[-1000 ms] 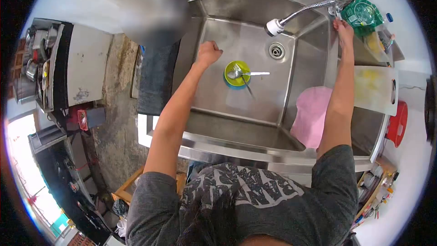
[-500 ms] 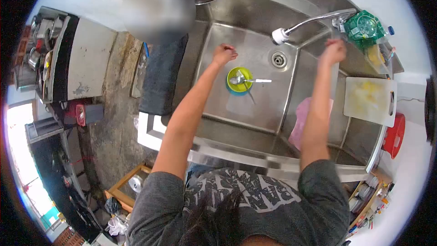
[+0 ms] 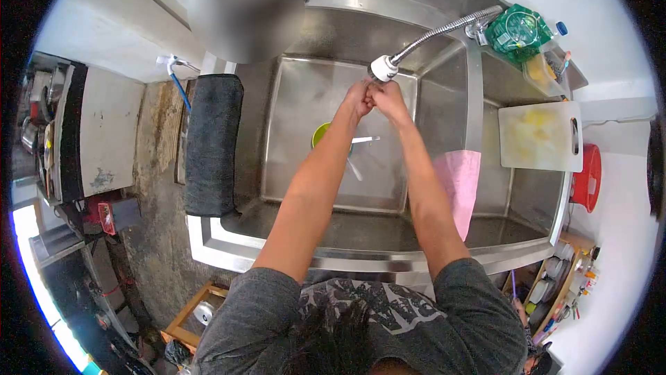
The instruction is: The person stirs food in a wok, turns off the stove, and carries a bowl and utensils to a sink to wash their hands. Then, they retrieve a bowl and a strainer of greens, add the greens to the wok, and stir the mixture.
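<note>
My left hand [image 3: 357,99] and my right hand [image 3: 388,100] meet over the sink basin [image 3: 305,83], right below the white head of the faucet [image 3: 383,68]. The fingers of both are curled in against each other; whether anything lies between them is hidden. Beneath my left forearm a yellow-green bowl [image 3: 320,132] shows only in part. A utensil with a white handle [image 3: 368,139] sticks out from the bowl side, and another pale handle [image 3: 355,169] points toward the front of the basin.
A pink cloth [image 3: 460,184] hangs over the divider right of the basin. Beyond it lies a stained white cutting board [image 3: 541,136]. A green bottle [image 3: 517,33] stands behind the faucet base. A dark towel [image 3: 214,142] drapes over the left rim, and a red basin [image 3: 587,177] sits at the right.
My right hand has moved left from beside the faucet base to join my left hand below the spout. The faucet head now sits over both hands. The view has shifted somewhat.
</note>
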{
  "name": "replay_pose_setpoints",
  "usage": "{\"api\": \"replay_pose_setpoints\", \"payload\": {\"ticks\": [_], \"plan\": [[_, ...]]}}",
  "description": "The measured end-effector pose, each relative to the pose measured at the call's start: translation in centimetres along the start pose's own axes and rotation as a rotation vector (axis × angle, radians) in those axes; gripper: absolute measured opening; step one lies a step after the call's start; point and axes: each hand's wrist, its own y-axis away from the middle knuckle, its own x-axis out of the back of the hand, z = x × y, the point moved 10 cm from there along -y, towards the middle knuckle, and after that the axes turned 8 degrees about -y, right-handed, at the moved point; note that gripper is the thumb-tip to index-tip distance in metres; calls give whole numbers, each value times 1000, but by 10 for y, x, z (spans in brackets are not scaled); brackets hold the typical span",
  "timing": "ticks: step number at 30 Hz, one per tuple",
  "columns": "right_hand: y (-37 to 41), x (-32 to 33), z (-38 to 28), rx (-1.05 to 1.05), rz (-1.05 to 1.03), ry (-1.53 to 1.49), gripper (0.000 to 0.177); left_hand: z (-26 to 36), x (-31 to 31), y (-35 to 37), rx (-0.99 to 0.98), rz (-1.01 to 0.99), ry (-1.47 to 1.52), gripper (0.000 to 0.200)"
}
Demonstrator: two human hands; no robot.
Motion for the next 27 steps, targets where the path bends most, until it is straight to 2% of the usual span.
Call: {"api": "replay_pose_setpoints", "payload": {"ticks": [1, 2, 3, 4, 6, 7, 9, 10, 11, 12, 13, 15, 17, 18, 20, 21, 24, 27], "plan": [[9, 8, -19, 172, -18, 258, 10, -9, 3, -11, -2, -67, -17, 26], [22, 8, -38, 342, -36, 516, 13, -5, 4, -4, -49, 27, -42, 24], [37, 4, -58, 242, -109, 776, 21, 5, -4, 14, -96, 122, -68, 23], [43, 1, -52, 240, -200, 857, 22, 15, -11, 32, -143, 218, -96, 21], [54, 8, -36, 239, -388, 1012, 24, 41, -16, 67, -170, 461, -546, 22], [56, 21, -43, 435, -341, 965, 27, 54, -15, 79, -185, 581, -773, 22], [44, 58, -90, 416, -43, 957, 25, 81, -6, 81, -345, 669, -1321, 24], [38, 86, -107, 321, 104, 793, 23, 92, -5, 84, -424, 701, -1599, 25], [30, 116, -113, 226, 247, 624, 23, 98, 3, 89, -343, 713, -1651, 25], [21, 144, -119, 266, 377, 589, 24, 108, 9, 97, -262, 727, -1702, 24], [15, 172, -125, 305, 506, 551, 26, 120, 8, 110, -299, 728, -1783, 26], [26, 210, -164, 578, 800, 628, 31, 142, 13, 132, -355, 747, -1967, 27], [19, 228, -170, 641, 895, 710, 33, 159, 23, 151, -378, 780, -2171, 25], [17, 235, -172, 671, 942, 751, 34, 163, 30, 161, -403, 740, -2154, 22], [-2, 233, -168, 729, 816, 847, 34, 165, 36, 185, -450, 661, -2115, 18], [-10, 229, -165, 759, 750, 892, 35, 165, 43, 191, -339, 660, -2109, 15], [-18, 229, -158, 812, 734, 1012, 34, 161, 57, 210, -306, 592, -1950, 17], [-14, 227, -164, 605, 672, 904, 32, 146, 41, 231, -437, 458, -2003, 17]]}}
